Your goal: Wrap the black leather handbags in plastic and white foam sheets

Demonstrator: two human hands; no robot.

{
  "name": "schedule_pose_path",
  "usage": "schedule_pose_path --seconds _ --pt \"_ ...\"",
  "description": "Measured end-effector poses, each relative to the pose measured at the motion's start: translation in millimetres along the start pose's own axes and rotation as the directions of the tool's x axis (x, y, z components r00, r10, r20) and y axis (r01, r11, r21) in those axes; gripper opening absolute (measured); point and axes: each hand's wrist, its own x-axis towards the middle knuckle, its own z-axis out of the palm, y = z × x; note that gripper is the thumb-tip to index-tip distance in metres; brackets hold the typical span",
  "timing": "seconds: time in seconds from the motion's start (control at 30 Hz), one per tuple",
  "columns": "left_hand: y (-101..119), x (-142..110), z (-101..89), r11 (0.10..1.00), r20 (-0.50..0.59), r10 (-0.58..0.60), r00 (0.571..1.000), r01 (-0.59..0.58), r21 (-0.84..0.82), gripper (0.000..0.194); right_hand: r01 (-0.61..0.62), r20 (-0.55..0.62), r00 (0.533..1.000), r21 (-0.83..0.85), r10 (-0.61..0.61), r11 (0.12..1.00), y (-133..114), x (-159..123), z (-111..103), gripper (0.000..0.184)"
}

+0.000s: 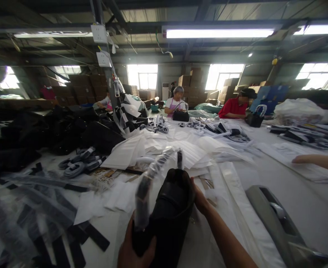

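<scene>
A black handbag is tilted on its side low in the middle of the view, its handle wrapped in clear plastic and arching up at the left. My left hand grips the near end of the bag, thumb pressed across the black material. At the far right side of the bag is my right hand, closed on its edge; most of those fingers are hidden behind the bag. White foam sheets lie just beyond it.
Plastic-wrapped black straps spread at left, near coiled wrapped handles and a black bag pile. A grey slotted plastic housing lies at right. Another person's hand reaches in. Co-workers sit across the table.
</scene>
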Motion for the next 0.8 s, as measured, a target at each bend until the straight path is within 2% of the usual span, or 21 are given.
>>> schedule_pose_path --seconds 0.07,0.13,0.2,0.27,0.33,0.37,0.43,0.5,0.57,0.7,0.8 --pt "11 20 -20.8 0.999 0.011 -0.046 0.999 0.047 -0.018 0.072 -0.001 0.056 0.998 -0.012 0.002 1.0 -10 -7 -4 0.079" --pt "20 40 -42.8 0.985 0.104 -0.106 0.989 0.118 -0.122 0.078 -0.005 0.103 0.995 -0.034 0.009 0.999 -25 -22 -10 0.076" --pt "25 55 -57.7 0.931 0.247 -0.122 0.961 0.197 -0.308 0.082 -0.009 0.13 0.991 -0.061 0.016 0.998 -41 -41 -15 0.073" --pt "26 64 -61.5 0.834 0.391 -0.191 0.9 0.359 -0.418 0.079 -0.012 0.118 0.993 -0.132 0.027 0.991 -54 -60 -20 0.072" --pt "22 69 -56.3 0.736 0.516 -0.309 0.799 0.545 -0.403 0.072 -0.048 0.062 0.996 -0.26 0.066 0.964 -58 -74 -23 0.074" --pt "19 71 -52.3 0.704 0.564 -0.341 0.752 0.602 -0.377 0.069 -0.081 0.03 0.995 -0.328 0.096 0.941 -56 -79 -25 0.076" --pt "12 73 -45.5 0.701 0.621 -0.339 0.707 0.63 -0.334 0.067 -0.156 -0.014 0.986 -0.423 0.166 0.892 -47 -86 -28 0.08" --pt "6 75 -43.3 0.743 0.639 -0.31 0.704 0.599 -0.298 0.069 -0.203 -0.032 0.977 -0.463 0.213 0.863 -34 -90 -32 0.081" --pt "2 76 -45.3 0.791 0.607 -0.326 0.725 0.561 -0.245 0.07 -0.227 -0.058 0.972 -0.471 0.227 0.852 -25 -93 -34 0.081" --pt "5 77 -49.9 0.826 0.486 -0.347 0.802 0.507 -0.247 0.075 -0.292 -0.12 0.956 -0.411 0.266 0.864 -31 -99 -29 0.082" --pt "21 72 -50.4 0.836 0.425 -0.228 0.876 0.4 -0.376 0.077 -0.225 -0.07 0.974 -0.323 0.213 0.92 -46 -98 -21 0.08"
